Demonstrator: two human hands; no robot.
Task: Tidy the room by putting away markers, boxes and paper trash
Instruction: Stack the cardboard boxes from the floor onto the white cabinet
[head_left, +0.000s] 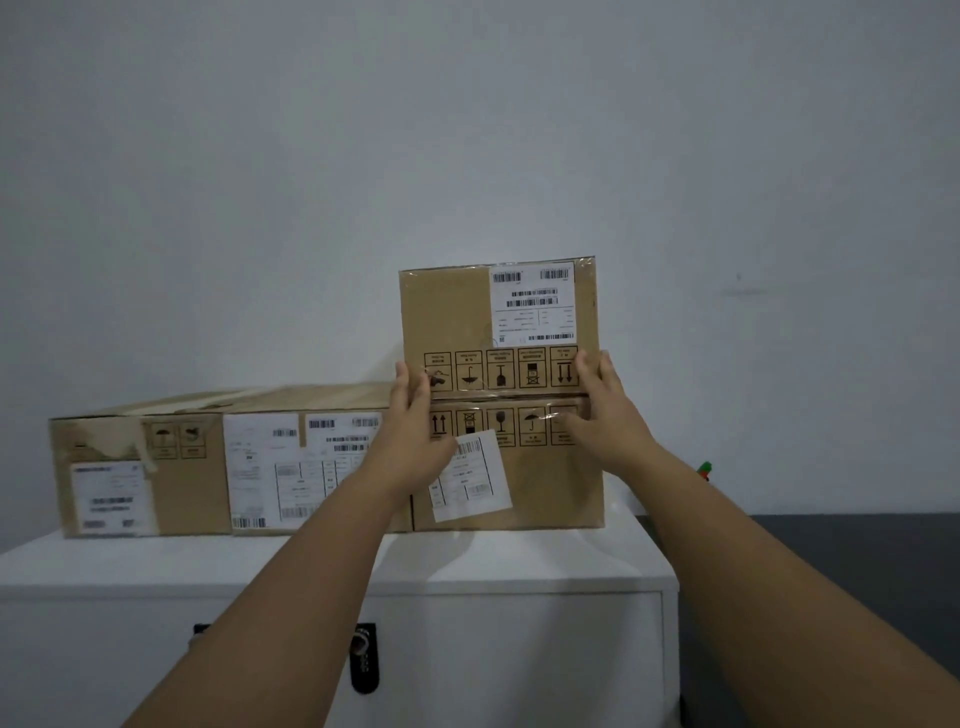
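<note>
A small cardboard box (452, 312) with a white shipping label stands on top of a second cardboard box (550, 483), flush with its front. My left hand (410, 410) holds the upper box at its lower left corner, thumb on the front face and fingers along the side. At the lower right corner my right hand (605, 410) holds it the same way. Left of this stack lies a long, flat cardboard box (187, 483) with torn tape and several labels. All three boxes rest on a white cabinet (545, 561).
A bare pale wall rises straight behind the boxes. The cabinet front carries a black lock (365, 657). A small green and red object (705, 470) shows beyond my right forearm. Dark floor (841, 571) lies to the right of the cabinet.
</note>
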